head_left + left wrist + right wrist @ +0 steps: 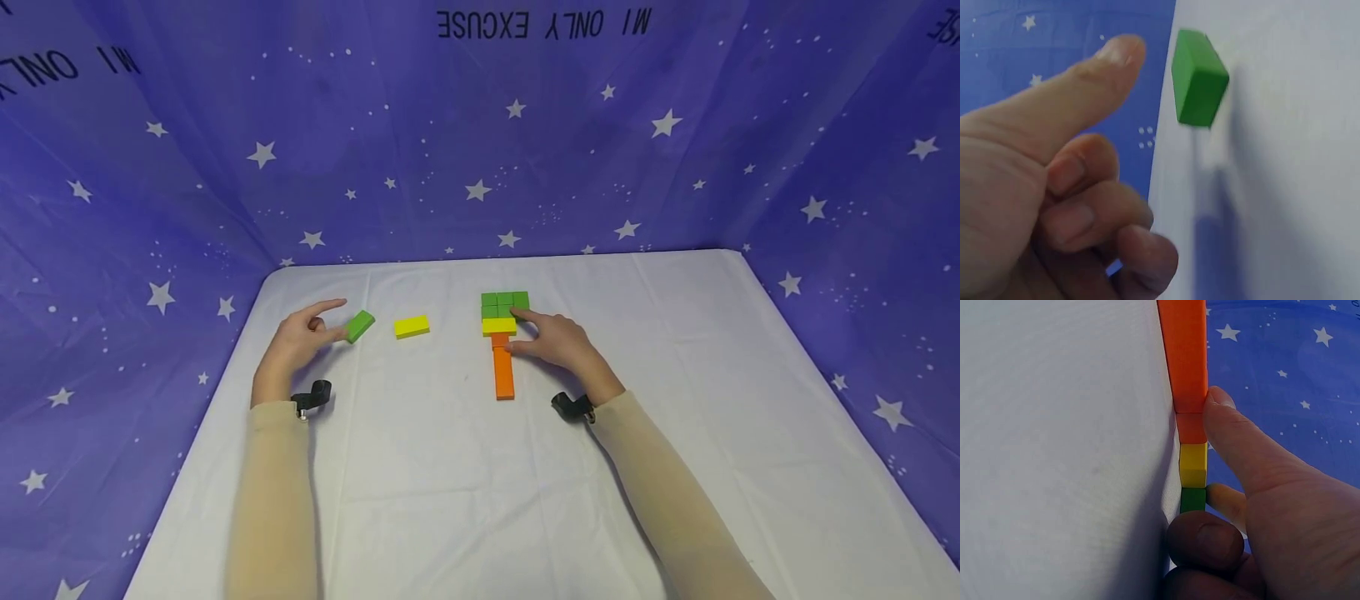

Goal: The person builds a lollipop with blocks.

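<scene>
My left hand is beside a loose green block on the white table. The left wrist view shows its thumb a little apart from the green block and the other visible fingers bent, nothing held. My right hand lies over a row of blocks. Its index fingertip touches the group of green blocks, and its thumb touches a small orange block. Between these lies a yellow block; a long orange block extends toward me.
Another yellow block lies between the loose green block and the green group. The white-covered table is enclosed by blue star-patterned cloth at the back and sides. Small black cameras are worn on both wrists.
</scene>
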Demonstrator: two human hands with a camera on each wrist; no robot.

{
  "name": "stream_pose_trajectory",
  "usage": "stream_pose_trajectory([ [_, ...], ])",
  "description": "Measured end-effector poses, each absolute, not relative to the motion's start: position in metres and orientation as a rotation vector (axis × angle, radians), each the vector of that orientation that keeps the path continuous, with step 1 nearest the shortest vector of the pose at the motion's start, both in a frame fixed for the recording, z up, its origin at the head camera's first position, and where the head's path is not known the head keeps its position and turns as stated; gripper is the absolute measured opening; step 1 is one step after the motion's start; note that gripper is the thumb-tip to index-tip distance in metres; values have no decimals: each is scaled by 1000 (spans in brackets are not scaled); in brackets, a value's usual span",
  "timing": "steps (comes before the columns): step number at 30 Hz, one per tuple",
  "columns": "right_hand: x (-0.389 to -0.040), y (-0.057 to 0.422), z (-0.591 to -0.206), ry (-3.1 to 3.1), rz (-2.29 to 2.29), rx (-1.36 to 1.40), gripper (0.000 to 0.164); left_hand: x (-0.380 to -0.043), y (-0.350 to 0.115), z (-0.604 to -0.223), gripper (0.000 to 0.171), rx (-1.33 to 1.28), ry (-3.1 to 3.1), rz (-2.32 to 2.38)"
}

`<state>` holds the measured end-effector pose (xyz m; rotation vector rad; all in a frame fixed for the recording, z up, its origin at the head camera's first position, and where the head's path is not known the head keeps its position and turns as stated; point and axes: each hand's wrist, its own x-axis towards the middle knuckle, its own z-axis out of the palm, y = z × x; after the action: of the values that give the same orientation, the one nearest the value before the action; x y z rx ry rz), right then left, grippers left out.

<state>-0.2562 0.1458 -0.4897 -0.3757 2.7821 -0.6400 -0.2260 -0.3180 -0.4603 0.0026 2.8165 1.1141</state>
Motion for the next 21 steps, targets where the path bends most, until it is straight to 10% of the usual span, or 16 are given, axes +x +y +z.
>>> stream_pose_trajectory([
  [21, -254, 146, -489, 2779, -653, -374, 86, -264, -333, -455, 83, 217, 2545, 778],
])
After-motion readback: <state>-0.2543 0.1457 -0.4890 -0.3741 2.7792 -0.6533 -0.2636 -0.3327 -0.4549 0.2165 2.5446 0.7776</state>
